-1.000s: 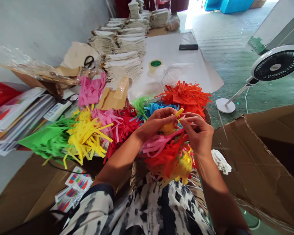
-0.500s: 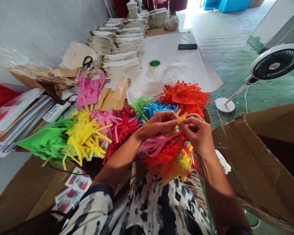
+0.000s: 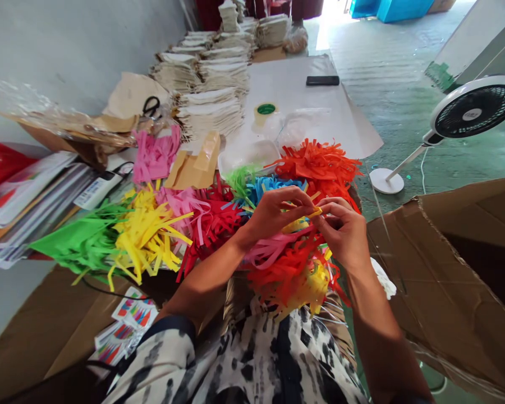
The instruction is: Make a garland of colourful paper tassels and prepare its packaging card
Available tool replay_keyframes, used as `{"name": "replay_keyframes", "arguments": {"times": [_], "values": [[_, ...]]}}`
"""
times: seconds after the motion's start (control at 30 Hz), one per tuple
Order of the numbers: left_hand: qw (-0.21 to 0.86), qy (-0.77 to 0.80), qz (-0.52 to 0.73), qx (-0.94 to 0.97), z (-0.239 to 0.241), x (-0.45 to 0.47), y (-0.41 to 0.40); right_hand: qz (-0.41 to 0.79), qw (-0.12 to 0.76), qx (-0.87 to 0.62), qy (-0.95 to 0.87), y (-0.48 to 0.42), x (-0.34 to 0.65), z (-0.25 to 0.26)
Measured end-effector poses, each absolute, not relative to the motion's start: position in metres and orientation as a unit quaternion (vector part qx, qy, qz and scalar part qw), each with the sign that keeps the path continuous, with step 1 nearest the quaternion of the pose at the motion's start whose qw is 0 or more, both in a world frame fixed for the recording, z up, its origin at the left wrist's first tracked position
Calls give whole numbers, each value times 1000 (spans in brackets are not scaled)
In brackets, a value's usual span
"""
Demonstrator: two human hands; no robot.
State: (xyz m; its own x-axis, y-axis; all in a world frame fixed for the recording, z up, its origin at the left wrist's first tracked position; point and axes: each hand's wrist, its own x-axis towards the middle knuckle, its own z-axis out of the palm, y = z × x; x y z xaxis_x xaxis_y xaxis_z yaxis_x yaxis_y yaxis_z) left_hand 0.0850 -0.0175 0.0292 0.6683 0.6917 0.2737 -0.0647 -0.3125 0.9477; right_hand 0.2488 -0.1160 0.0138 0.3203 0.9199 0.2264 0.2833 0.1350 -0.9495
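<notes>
Both hands meet over my lap, pinching a small yellow paper piece (image 3: 315,212) between their fingertips. My left hand (image 3: 280,210) is closed on its left side; my right hand (image 3: 340,224) grips it from the right. Directly below lies a bunch of paper tassels, with pink strips (image 3: 269,249), red-orange fringe (image 3: 278,275) and yellow fringe (image 3: 317,283). Behind my hands sit blue fringe (image 3: 269,185), light green fringe (image 3: 240,182) and an orange-red fringe pile (image 3: 320,165). Yellow (image 3: 147,235), green (image 3: 79,241) and dark red fringe (image 3: 212,219) spread to the left.
Stacks of cream cloth pieces (image 3: 212,109) line the table's far left. A tape roll (image 3: 265,111), a black phone-like object (image 3: 322,81) and scissors (image 3: 150,106) lie further back. A white fan (image 3: 471,115) stands right, beyond an open cardboard box (image 3: 425,252).
My left hand has shifted slightly right and up, its fingers now closer to my right fingertips. The yellow piece has moved slightly right with them.
</notes>
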Motion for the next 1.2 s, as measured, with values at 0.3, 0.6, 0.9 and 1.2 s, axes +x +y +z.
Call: {"name": "replay_keyframes", "arguments": {"times": [0.3,0.6,0.9,1.2], "values": [[343,235,388,822,26,88,-25,340,605,-569,-441,-121,242,15],[276,284,330,857,22,90,-35,365,648,-547,-385,-116,235,4],[282,368,332,822,32,25,2,369,697,-510,-345,-113,244,-3],[67,312,122,940,29,-22,37,365,682,-522,-359,-110,248,-2]]}}
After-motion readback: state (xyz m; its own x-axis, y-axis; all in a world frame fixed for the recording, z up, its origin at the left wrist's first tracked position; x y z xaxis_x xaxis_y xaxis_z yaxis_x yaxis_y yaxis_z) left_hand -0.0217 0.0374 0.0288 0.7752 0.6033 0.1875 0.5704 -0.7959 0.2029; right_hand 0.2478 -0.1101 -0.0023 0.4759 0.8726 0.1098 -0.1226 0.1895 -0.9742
